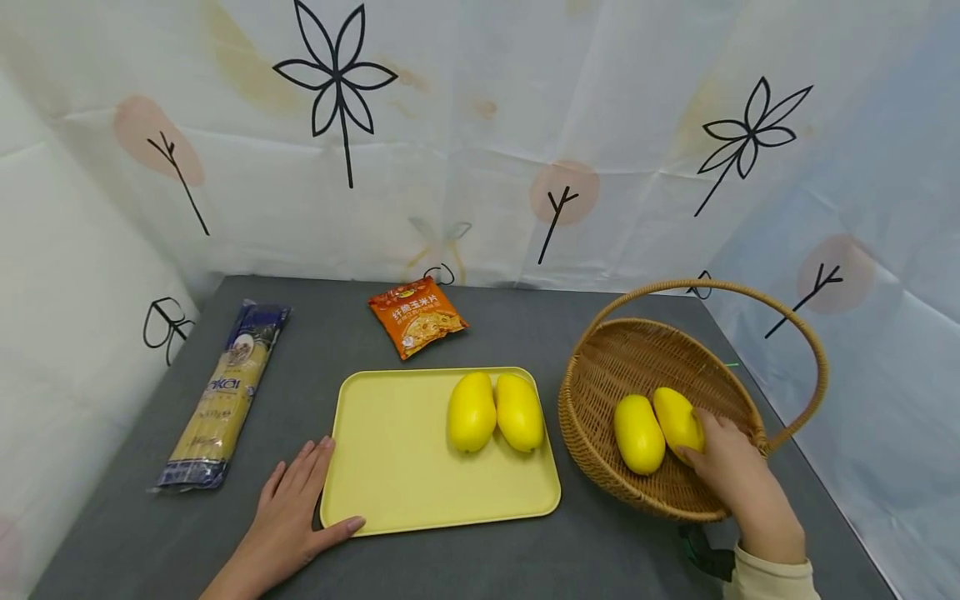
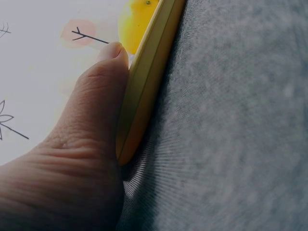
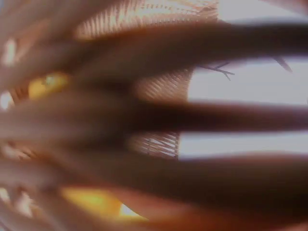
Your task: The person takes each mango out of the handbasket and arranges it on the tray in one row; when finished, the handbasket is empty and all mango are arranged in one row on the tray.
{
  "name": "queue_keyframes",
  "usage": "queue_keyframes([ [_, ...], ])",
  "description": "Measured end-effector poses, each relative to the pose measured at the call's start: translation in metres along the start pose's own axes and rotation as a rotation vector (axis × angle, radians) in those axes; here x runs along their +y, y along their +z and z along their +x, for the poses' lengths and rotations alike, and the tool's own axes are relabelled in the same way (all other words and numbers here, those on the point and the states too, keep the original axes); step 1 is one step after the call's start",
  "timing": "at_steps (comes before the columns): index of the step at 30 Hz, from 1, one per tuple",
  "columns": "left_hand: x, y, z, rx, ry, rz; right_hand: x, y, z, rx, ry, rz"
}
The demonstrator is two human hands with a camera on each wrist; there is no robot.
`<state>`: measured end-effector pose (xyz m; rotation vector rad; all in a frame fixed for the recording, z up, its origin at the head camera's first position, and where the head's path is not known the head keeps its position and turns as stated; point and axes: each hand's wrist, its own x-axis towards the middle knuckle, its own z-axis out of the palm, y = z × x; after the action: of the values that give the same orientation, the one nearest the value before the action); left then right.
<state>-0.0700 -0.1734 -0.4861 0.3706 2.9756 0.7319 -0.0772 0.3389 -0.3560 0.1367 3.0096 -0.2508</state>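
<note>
My right hand [image 1: 735, 467] reaches into a wicker basket [image 1: 592, 471] and holds a yellow mango [image 1: 675, 417] between thumb and fingers. A second mango [image 1: 639, 435] lies right beside it in the basket. Blurred dark strands cross the right wrist view, with parts of yellow mango [image 3: 91, 201] showing between them. My left hand [image 1: 288, 508] rests at the near left corner of a yellow tray [image 1: 397, 467], fingers straight along its left side. In the left wrist view its thumb [image 2: 103, 91] lies against the rim. Two more mangoes [image 1: 472, 412] lie side by side on the tray's right half.
A blue and clear pack of noodles [image 1: 225, 400] lies at the left of the grey table [image 1: 525, 558]. Behind the tray is an orange snack bag [image 1: 417, 317]. The basket's tall arched handle [image 1: 817, 358] rises at the right. A patterned cloth hangs behind.
</note>
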Motion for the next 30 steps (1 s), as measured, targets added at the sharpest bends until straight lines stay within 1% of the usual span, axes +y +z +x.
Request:
queue_keyframes([
  [3, 0.0, 0.0, 0.0, 0.004, 0.0, 0.002, -0.001, 0.002, 0.001, 0.004, 0.004, -0.008],
  [8, 0.0, 0.0, 0.0, 0.013, 0.008, 0.007, -0.001, 0.004, 0.001, 0.024, -0.013, -0.015],
  [21, 0.001, 0.0, 0.0, 0.007, 0.007, 0.01, -0.003, 0.005, 0.001, 0.042, -0.043, -0.031],
  [30, 0.002, -0.002, 0.0, 0.018, 0.019, 0.002, -0.009, -0.006, -0.005, 0.052, -0.067, -0.005],
])
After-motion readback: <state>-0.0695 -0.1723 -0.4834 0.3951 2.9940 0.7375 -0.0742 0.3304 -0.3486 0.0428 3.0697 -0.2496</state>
